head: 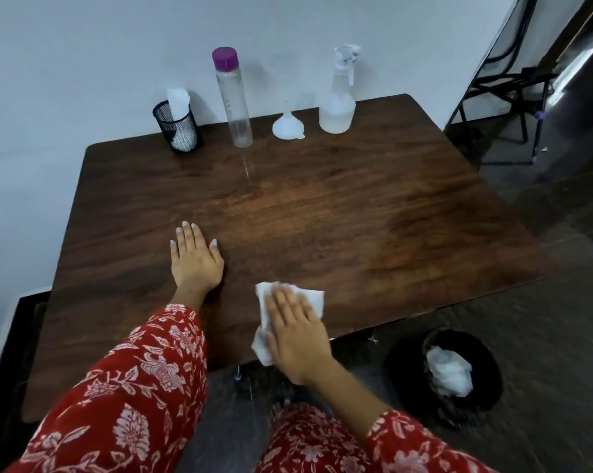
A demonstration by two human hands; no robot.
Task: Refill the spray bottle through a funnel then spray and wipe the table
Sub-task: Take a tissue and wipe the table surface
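Wood-grain table [322, 216] against white wall [83, 46], dark floor [544, 336] beside.

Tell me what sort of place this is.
Probably a plain room in a home or small office, not a workshop: a dark wooden table pushed against a bare white wall, a black mesh cup holding tissues, and a black waste bin with crumpled paper on the dark floor.

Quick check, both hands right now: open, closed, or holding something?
Left hand: open, flat on the table, holding nothing.
Right hand: open, fingers straight, pressing the white tissue on the table.
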